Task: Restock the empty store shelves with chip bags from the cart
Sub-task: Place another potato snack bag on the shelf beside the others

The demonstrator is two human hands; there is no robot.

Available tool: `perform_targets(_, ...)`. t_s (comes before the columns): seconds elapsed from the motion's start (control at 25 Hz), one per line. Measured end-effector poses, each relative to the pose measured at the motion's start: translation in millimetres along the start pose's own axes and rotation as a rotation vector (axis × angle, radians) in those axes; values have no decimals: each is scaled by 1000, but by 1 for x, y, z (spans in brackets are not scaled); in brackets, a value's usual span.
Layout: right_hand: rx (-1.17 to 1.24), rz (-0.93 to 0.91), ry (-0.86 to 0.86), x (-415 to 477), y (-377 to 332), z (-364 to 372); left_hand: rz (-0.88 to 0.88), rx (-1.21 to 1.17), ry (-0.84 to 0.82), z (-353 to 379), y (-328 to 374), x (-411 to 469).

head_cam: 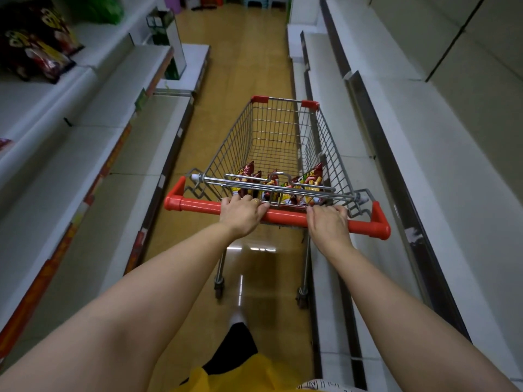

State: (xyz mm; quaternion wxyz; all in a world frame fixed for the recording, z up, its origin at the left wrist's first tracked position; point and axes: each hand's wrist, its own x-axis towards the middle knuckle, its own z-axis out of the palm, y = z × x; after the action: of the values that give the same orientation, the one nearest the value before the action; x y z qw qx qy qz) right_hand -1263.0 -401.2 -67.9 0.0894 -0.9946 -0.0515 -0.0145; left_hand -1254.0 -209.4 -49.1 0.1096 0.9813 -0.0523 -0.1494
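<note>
left grip (243,215): grasping the red handle bar (285,215) of the cart (278,128), fingers curled over the top. a ring (255,201) shows on one finger.
right grip (328,223): grasping the same bar, further to the right. a stretch of red bar shows between the two grips.
chip bags (310,181): a few red and yellow packs stand upright at the near end of the cart basket, just behind the folded wire flap and close to the handle.
cart: in the aisle on the yellow-brown floor (249,66), pointing away from the person, its right side close along the right shelves (424,142).
left shelves (85,131): white tiers with orange-red strips (113,157) on the front edges.
dark red bags (36,52): lying on an upper left tier, well apart from the cart.
</note>
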Motion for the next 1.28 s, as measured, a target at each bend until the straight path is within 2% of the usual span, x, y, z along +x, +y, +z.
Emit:
perform_targets(0.56, -6, 75, -51, 173, 4, 4, 41, 53, -67, -61, -18, 160)
perform_targets(0.88, 1, 65, -67, 227, 6, -1, 55, 78, -102, -84, -23, 211)
perform_targets(0.96, 9, 48, -121, 238, 8, -5, 28, -39, -174, -94, -24, 219)
perform_targets(1.04, 105, 31, -223, 246, 13, -11, -54, -421, -232, -110, -26, 227)
perform_targets(1.12, 303, 40, -267, 256, 16, -26, -125, -821, -124, -133, -20, 241)
perform_targets(1.2, 443, 66, -151, 282, 19, -47, -111, -941, 37, -156, -8, 266)
perform_targets(1.28, 546, 96, -47, 317, 22, -65, -68, -989, 104, -173, 12, 288)
